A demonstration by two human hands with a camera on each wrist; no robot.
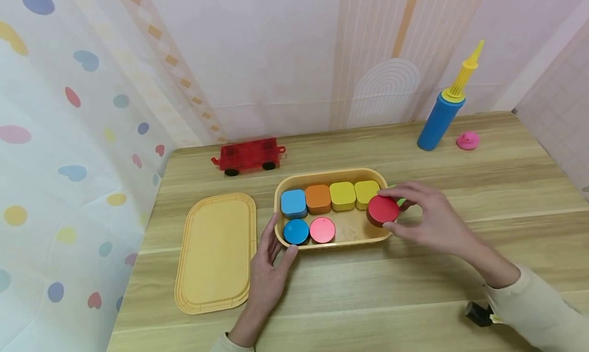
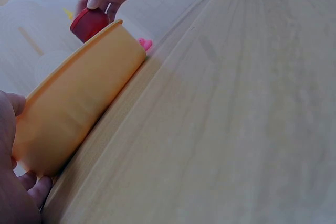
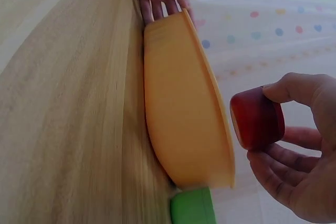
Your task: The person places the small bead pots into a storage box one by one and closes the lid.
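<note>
My right hand [image 1: 432,219] pinches a red round block [image 1: 383,210] between thumb and fingers. The block is held above the right end of a yellow box [image 1: 352,235], clear of its rim in the right wrist view. At the box's left near corner, my left hand [image 1: 268,278] holds the wall, thumb on the near side and fingers along the end. Inside, the back row has light blue [image 1: 293,202], orange [image 1: 318,198] and two yellow blocks [image 1: 342,195]. A blue round block [image 1: 296,231] and a pink round block [image 1: 322,229] lie in front.
A flat yellow lid [image 1: 218,255] lies left of the box. Behind stands a red wheeled wagon [image 1: 248,155]. A green block [image 3: 193,206] is beside the box's right end. Farther right are a blue-and-yellow pump [image 1: 437,122], a pink duck [image 1: 468,140] and a black-ended object [image 1: 478,314].
</note>
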